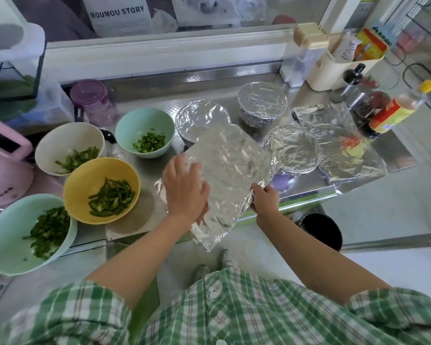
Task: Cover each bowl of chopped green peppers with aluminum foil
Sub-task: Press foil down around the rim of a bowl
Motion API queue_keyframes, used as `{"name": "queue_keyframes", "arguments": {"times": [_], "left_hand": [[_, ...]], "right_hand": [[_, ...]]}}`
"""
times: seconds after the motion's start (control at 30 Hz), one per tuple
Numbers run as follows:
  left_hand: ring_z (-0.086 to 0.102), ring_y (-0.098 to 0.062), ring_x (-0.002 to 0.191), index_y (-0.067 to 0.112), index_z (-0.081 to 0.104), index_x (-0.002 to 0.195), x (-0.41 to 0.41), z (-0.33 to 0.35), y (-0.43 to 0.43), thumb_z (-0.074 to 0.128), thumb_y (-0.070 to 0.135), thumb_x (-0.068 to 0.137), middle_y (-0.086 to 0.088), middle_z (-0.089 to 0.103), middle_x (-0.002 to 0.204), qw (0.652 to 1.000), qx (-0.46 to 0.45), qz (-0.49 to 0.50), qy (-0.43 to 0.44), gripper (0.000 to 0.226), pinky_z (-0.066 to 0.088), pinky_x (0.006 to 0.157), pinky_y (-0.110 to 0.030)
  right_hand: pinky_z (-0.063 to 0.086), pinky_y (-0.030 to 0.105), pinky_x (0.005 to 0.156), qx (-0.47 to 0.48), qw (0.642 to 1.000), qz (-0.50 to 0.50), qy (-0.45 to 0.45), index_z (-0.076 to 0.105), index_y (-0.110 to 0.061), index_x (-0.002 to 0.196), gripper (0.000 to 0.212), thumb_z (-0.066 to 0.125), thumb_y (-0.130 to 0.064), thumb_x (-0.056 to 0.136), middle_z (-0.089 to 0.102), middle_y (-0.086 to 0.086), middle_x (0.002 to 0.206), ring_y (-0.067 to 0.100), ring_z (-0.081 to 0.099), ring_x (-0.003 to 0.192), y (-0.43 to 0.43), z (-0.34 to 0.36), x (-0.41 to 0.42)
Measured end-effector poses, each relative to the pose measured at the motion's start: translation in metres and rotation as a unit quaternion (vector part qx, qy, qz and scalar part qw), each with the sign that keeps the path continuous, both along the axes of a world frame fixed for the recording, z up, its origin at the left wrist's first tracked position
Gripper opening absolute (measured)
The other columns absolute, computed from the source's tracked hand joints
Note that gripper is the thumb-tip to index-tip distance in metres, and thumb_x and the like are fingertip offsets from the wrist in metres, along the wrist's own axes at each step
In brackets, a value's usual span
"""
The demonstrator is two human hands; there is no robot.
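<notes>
**Thin foil, held at its edges**

The foil sheet (230,170) hangs at the near edge of the counter (217,94). The left hand (184,186) lies on its 9 o'clock side with the fingers spread flat. At 4 o'clock, the right hand (264,199) pinches the rim with curled fingers.

The sheet looks very light, crinkly and easy to tear. It is probably best held by opposite edges, then pressed down around a rim.

Three covered bowls (262,100) stand from 12 to 2 o'clock of the sheet. Four open bowls (125,175) of peppers (111,197) wait at 9 o'clock, and spare foil (334,130) lies at 2.

A sign (117,12) at 12 o'clock reads "MOUMOU STORY". The label on the bottle (396,109) is too blurred to read.
</notes>
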State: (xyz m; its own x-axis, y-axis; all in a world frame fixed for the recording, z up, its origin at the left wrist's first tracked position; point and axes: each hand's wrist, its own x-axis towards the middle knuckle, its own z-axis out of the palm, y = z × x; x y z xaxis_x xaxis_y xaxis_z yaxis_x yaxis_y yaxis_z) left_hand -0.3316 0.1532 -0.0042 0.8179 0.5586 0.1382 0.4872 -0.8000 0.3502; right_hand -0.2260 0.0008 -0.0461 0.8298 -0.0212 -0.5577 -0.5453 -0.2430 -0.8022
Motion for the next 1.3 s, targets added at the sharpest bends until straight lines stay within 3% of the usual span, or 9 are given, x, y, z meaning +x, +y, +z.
{"name": "queue_keyframes", "arguments": {"times": [0.13, 0.27, 0.4, 0.53, 0.67, 0.73, 0.9, 1.13, 1.3], "left_hand": [[0.001, -0.036, 0.151, 0.029, 0.034, 0.148, -0.001, -0.016, -0.02, 0.035, 0.056, 0.099, -0.015, 0.005, 0.165, 0.988, -0.024, -0.06, 0.14, 0.057, 0.003, 0.12, -0.053], [-0.014, -0.038, 0.15, 0.028, 0.005, 0.159, -0.003, -0.029, -0.016, 0.024, 0.069, 0.096, -0.019, -0.015, 0.163, 0.975, -0.038, -0.082, 0.202, 0.077, -0.003, 0.12, -0.057], [-0.02, -0.036, 0.149, 0.026, -0.005, 0.158, -0.006, -0.039, -0.007, 0.027, 0.072, 0.094, -0.018, -0.022, 0.162, 0.972, -0.024, -0.109, 0.207, 0.086, -0.008, 0.119, -0.055], [-0.022, -0.034, 0.149, 0.024, -0.009, 0.158, -0.003, -0.044, 0.005, 0.021, 0.075, 0.091, -0.017, -0.023, 0.161, 0.969, 0.002, -0.135, 0.206, 0.089, -0.009, 0.121, -0.053], [-0.022, -0.032, 0.149, 0.023, -0.003, 0.159, -0.001, -0.043, 0.02, 0.026, 0.069, 0.094, -0.015, -0.023, 0.162, 0.969, 0.011, -0.149, 0.197, 0.085, -0.011, 0.121, -0.051], [-0.022, -0.033, 0.149, 0.023, 0.0, 0.159, 0.0, -0.039, 0.02, 0.032, 0.063, 0.097, -0.016, -0.022, 0.162, 0.974, 0.02, -0.144, 0.172, 0.081, -0.011, 0.121, -0.052], [-0.016, -0.037, 0.15, 0.03, 0.01, 0.158, 0.002, -0.041, -0.003, 0.01, 0.075, 0.084, -0.016, -0.013, 0.164, 0.982, 0.006, -0.12, 0.145, 0.087, -0.011, 0.119, -0.055], [-0.006, -0.036, 0.152, 0.026, 0.018, 0.158, -0.007, -0.058, -0.006, 0.027, 0.077, 0.086, -0.018, -0.001, 0.165, 0.985, -0.014, -0.137, 0.101, 0.089, 0.001, 0.12, -0.059], [-0.006, -0.034, 0.152, 0.025, 0.018, 0.158, -0.01, -0.055, -0.01, 0.029, 0.082, 0.083, -0.02, 0.002, 0.164, 0.986, -0.015, -0.142, 0.085, 0.095, 0.001, 0.121, -0.057]], "right_hand": [[0.044, 0.038, 0.065, 0.005, 1.0, -0.019, 0.012, 0.041, -0.011, 0.073, 0.022, 0.056, -0.016, 0.089, 0.039, 0.006, 0.068, 0.022, 0.04, 0.065, -0.001, -0.003, -0.013], [0.048, 0.032, 0.062, 0.008, 1.0, 0.009, 0.02, 0.047, -0.008, 0.092, 0.02, 0.061, -0.021, 0.089, 0.048, 0.008, 0.079, 0.021, 0.047, 0.067, -0.014, 0.0, -0.02], [0.04, 0.035, 0.095, -0.091, 0.979, 0.047, -0.174, 0.039, -0.009, 0.118, 0.044, 0.067, -0.018, 0.085, 0.04, 0.007, 0.116, 0.026, 0.046, 0.105, -0.024, 0.014, -0.017], [0.027, 0.031, 0.108, -0.199, 0.846, 0.23, -0.437, 0.048, -0.005, 0.127, 0.046, 0.059, -0.023, 0.086, 0.045, 0.014, 0.133, 0.028, 0.041, 0.127, -0.018, 0.03, 0.002], [0.014, 0.044, 0.118, -0.258, 0.71, 0.498, -0.426, 0.034, -0.017, 0.148, 0.06, 0.05, -0.041, 0.096, 0.015, 0.004, 0.162, 0.023, 0.012, 0.15, -0.004, 0.024, 0.019], [0.009, 0.045, 0.122, -0.287, 0.662, 0.55, -0.42, 0.024, -0.017, 0.153, 0.066, 0.049, -0.042, 0.098, 0.004, 0.002, 0.164, 0.021, 0.003, 0.151, 0.003, 0.023, 0.026], [-0.002, 0.042, 0.123, -0.321, 0.567, 0.617, -0.441, 0.005, -0.021, 0.156, 0.068, 0.033, -0.048, 0.101, -0.01, 0.003, 0.163, 0.02, -0.009, 0.15, 0.028, 0.024, 0.042], [-0.009, 0.04, 0.121, -0.328, 0.606, 0.625, -0.367, -0.006, -0.02, 0.155, 0.083, 0.004, -0.066, 0.087, -0.015, 0.004, 0.162, 0.02, -0.016, 0.149, 0.013, 0.0, 0.04], [-0.012, 0.036, 0.119, -0.304, 0.637, 0.609, -0.363, -0.009, -0.018, 0.154, 0.083, 0.005, -0.065, 0.087, -0.014, 0.004, 0.162, 0.019, -0.017, 0.149, 0.002, 0.001, 0.033]]}}
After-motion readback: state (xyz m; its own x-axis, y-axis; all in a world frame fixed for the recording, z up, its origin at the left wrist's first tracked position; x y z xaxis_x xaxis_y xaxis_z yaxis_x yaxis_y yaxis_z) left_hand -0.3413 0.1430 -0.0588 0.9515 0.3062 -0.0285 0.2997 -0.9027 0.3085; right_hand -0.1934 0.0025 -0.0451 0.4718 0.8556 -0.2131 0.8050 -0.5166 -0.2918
